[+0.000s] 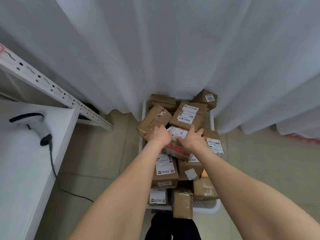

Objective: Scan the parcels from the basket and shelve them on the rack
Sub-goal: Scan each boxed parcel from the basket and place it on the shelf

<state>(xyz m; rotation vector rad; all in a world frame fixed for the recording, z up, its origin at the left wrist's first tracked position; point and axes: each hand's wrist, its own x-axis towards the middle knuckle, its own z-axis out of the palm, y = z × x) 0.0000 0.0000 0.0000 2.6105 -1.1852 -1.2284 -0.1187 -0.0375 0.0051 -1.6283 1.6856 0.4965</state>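
A white basket point(212, 207) on the floor is piled with several brown cardboard parcels. Both my arms reach down into it. My left hand point(160, 135) and my right hand point(194, 138) sit on either side of a parcel with a white label and red tape point(176, 143) near the middle of the pile, fingers curled over its edges. A bigger labelled parcel point(187, 115) lies just beyond my hands. The handheld scanner point(37, 126) lies on the white table at the left, its cable hanging off the edge.
A white table point(20, 170) stands at the left, with the white perforated rack point(57, 91) behind it. White curtains point(173, 49) hang behind the basket. A beige tiled floor surrounds the basket. My dark-clad legs show at the bottom.
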